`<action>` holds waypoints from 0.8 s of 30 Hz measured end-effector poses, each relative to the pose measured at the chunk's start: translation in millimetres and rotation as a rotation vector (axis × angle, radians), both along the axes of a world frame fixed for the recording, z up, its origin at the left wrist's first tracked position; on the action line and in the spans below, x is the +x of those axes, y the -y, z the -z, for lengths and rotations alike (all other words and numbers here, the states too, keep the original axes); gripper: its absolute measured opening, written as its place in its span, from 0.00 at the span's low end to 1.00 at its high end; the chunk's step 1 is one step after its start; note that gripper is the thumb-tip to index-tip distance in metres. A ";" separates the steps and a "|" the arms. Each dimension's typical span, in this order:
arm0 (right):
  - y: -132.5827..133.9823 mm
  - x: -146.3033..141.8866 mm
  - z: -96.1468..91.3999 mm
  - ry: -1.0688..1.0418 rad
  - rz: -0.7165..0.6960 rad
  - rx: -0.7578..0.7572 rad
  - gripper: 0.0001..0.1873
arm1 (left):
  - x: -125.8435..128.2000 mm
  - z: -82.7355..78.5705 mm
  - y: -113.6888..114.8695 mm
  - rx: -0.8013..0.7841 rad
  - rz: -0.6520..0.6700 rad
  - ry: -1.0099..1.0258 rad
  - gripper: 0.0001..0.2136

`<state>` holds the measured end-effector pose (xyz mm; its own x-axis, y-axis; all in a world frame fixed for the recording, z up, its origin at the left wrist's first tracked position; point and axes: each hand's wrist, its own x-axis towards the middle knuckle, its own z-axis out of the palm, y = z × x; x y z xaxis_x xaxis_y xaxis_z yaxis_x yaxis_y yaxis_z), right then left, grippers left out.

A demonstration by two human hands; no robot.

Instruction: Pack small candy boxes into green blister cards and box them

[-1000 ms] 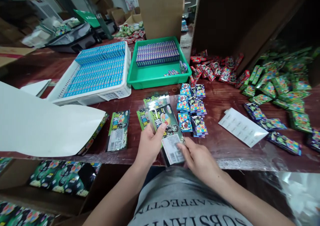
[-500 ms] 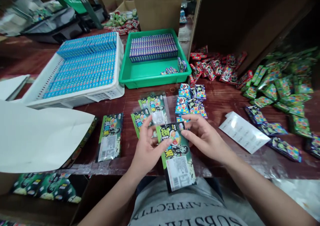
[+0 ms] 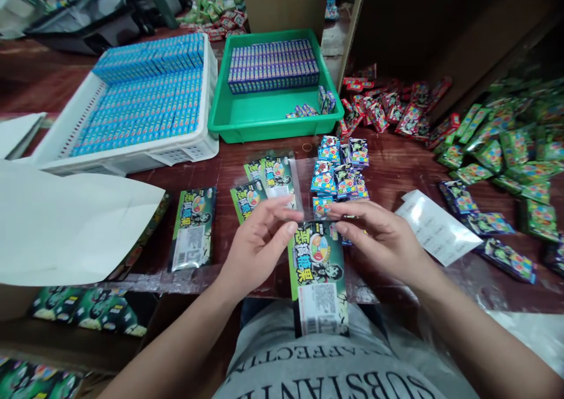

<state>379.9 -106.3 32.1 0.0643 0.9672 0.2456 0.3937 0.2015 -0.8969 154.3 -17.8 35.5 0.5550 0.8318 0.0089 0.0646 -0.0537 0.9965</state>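
My left hand (image 3: 258,246) and my right hand (image 3: 379,240) pinch the top corners of a green candy packet (image 3: 318,278) in a clear sleeve, which hangs upright over my lap at the table's front edge. The packet shows a cartoon print and a white barcode label at its lower end. Just beyond my hands lie more green packets (image 3: 264,184) in clear sleeves and a stack of small blue candy packs (image 3: 337,173). Another green packet (image 3: 192,228) lies flat to the left.
A white tray (image 3: 132,158) of blue boxes and a green tray (image 3: 264,128) of purple boxes stand behind. Red packs (image 3: 388,108) and green packs (image 3: 506,146) are heaped at right. A label sheet (image 3: 436,225) lies right; white card (image 3: 66,223) left; a carton of packets (image 3: 88,319) below.
My right hand moved up from the packet's lower end to its top corner. The packet swung from slanted to hanging straight between both hands. The view tilted slightly down.
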 end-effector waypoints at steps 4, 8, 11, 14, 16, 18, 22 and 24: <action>3.2 4.0 -14.3 -0.059 -0.052 -0.070 0.05 | 0.2 -13.9 2.0 -0.040 0.067 -0.075 0.07; 6.4 0.6 -24.5 -0.163 -0.005 -0.210 0.10 | 5.9 -30.9 2.6 0.038 0.093 -0.147 0.05; 7.9 -3.0 -26.5 -0.161 0.049 -0.237 0.14 | 13.8 -39.5 -0.1 0.037 0.093 -0.216 0.06; 10.0 -3.4 -26.2 -0.134 0.078 -0.220 0.15 | 17.8 -42.0 -4.0 0.023 0.125 -0.249 0.07; 13.5 -2.5 -26.0 -0.116 0.068 -0.216 0.13 | 16.1 -40.9 -5.9 0.017 0.178 -0.233 0.06; 19.4 -1.4 -26.7 -0.112 0.037 -0.206 0.11 | 11.6 -39.3 -6.5 0.043 0.243 -0.212 0.05; 30.4 4.9 -30.4 -0.099 -0.101 -0.144 0.09 | 2.9 -41.7 -4.9 0.242 0.327 -0.243 0.04; 29.3 12.7 -29.9 -0.008 -0.167 -0.094 0.11 | 1.9 -47.9 -5.0 0.376 0.341 -0.289 0.04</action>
